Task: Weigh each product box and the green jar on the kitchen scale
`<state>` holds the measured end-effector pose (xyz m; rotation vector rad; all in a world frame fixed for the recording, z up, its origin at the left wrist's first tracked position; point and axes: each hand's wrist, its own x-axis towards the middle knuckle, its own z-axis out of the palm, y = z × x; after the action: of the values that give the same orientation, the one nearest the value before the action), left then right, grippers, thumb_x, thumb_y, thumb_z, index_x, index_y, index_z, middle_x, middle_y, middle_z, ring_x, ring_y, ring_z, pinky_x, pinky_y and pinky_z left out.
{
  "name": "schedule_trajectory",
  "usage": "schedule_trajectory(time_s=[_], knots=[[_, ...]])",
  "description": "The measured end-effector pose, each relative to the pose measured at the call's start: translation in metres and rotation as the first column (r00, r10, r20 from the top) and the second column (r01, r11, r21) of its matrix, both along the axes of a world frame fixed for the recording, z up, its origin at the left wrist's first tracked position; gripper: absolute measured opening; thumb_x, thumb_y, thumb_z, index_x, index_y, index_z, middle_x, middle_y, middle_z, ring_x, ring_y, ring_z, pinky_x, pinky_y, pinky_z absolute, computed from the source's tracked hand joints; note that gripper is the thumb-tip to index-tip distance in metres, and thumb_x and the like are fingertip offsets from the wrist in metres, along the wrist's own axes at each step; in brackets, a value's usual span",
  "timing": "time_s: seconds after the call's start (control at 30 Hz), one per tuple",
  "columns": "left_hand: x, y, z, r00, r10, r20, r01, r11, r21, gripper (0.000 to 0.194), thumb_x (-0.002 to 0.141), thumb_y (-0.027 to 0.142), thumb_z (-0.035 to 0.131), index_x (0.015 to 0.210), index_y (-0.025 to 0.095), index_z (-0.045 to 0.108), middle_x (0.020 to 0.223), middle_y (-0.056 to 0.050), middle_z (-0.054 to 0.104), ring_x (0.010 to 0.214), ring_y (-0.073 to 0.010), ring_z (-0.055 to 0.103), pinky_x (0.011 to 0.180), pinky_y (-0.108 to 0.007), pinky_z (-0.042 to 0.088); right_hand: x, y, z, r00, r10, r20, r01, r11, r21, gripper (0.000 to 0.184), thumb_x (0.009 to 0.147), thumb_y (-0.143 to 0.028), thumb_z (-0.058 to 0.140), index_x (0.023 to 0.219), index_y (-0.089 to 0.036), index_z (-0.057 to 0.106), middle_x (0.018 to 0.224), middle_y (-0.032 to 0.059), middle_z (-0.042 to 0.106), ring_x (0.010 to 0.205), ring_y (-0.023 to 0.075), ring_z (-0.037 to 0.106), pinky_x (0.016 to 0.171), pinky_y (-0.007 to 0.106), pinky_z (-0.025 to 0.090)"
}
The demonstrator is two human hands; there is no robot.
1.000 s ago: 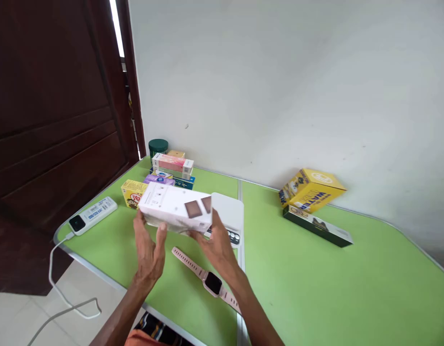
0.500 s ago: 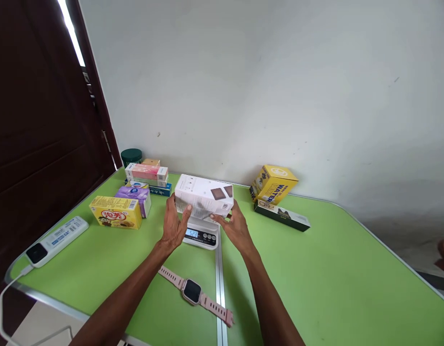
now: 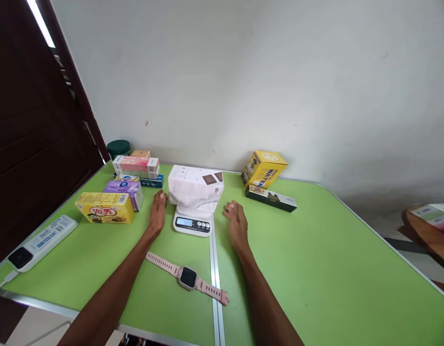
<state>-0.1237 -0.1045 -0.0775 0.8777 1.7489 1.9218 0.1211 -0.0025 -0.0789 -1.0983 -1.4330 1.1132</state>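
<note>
Left hand (image 3: 157,211) and right hand (image 3: 238,225), both empty, rest over the green table (image 3: 301,264) with fingers parted and loosely curled, one on each side of the white box (image 3: 195,190) and apart from it. Nearest lies the watch (image 3: 188,278), flat with its strap spread, face up. At left, the charger (image 3: 50,239) sits close to the edge, apparently so its cable (image 3: 4,280) can drop. Beyond, the white box sits on the scale (image 3: 192,232), set back enough to leave the lit display readable. Left of it, the yellow box (image 3: 104,207) fronts the purple box (image 3: 115,186). Farther right, the black box (image 3: 271,198) lies before the carton (image 3: 264,168), perhaps bracing its tilt. Far left stands the jar (image 3: 119,147).
</note>
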Motion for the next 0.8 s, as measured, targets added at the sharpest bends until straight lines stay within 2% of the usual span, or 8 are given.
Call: schedule_trajectory(time_s=[0.1, 0.23, 0.5, 0.7, 0.8], knots=[[-0.011, 0.008, -0.014, 0.982, 0.007, 0.191, -0.003, 1.0, -0.018, 0.08, 0.098, 0.084, 0.039, 0.133, 0.016, 0.062, 0.139, -0.023, 0.069, 0.129, -0.0312, 0.07, 0.118, -0.053, 0.051, 0.001, -0.002, -0.005, 0.996, -0.068, 0.053, 0.064, 0.996, 0.06, 0.074, 0.095, -0.084, 0.041, 0.125, -0.02, 0.064, 0.121, 0.0149, 0.073, 0.112, 0.0295, 0.072, 0.103, 0.049, 0.058], [-0.014, 0.01, -0.015, 0.973, 0.011, 0.23, -0.014, 1.0, 0.014, 0.08, 0.097, 0.082, 0.046, 0.128, 0.011, 0.064, 0.142, -0.027, 0.068, 0.128, -0.0313, 0.072, 0.118, -0.05, 0.051, -0.001, -0.004, 0.002, 0.995, -0.07, 0.073, 0.063, 0.994, 0.092, 0.067, 0.097, -0.082, 0.039, 0.113, -0.022, 0.064, 0.112, 0.0122, 0.073, 0.102, 0.0264, 0.071, 0.098, 0.045, 0.059], [-0.014, 0.006, -0.012, 0.981, -0.005, 0.196, 0.005, 1.0, 0.004, 0.074, 0.094, 0.083, 0.051, 0.116, 0.014, 0.068, 0.122, -0.02, 0.077, 0.122, -0.0322, 0.073, 0.116, -0.054, 0.053, 0.0, -0.004, 0.003, 0.994, -0.063, 0.093, 0.053, 0.993, 0.107, 0.06, 0.098, -0.077, 0.038, 0.107, -0.023, 0.063, 0.106, 0.0094, 0.073, 0.096, 0.0246, 0.07, 0.096, 0.044, 0.058], [-0.011, 0.007, -0.014, 0.992, -0.005, 0.129, 0.005, 1.0, -0.001, 0.079, 0.09, 0.087, 0.051, 0.118, 0.016, 0.068, 0.129, -0.019, 0.074, 0.121, -0.0312, 0.072, 0.117, -0.052, 0.051, 0.001, -0.004, 0.003, 0.992, -0.049, 0.113, 0.038, 0.994, 0.106, 0.06, 0.098, -0.077, 0.04, 0.108, -0.023, 0.065, 0.104, 0.0087, 0.073, 0.097, 0.0255, 0.069, 0.097, 0.045, 0.058], [-0.01, 0.004, -0.013, 0.997, -0.016, 0.073, 0.017, 1.0, -0.015, 0.082, 0.09, 0.09, 0.048, 0.125, 0.018, 0.067, 0.132, -0.019, 0.073, 0.123, -0.0313, 0.072, 0.115, -0.052, 0.052, 0.001, -0.007, 0.005, 0.995, -0.032, 0.096, 0.023, 0.996, 0.091, 0.061, 0.098, -0.077, 0.042, 0.113, -0.023, 0.067, 0.113, 0.0113, 0.075, 0.107, 0.0284, 0.07, 0.101, 0.049, 0.057]])
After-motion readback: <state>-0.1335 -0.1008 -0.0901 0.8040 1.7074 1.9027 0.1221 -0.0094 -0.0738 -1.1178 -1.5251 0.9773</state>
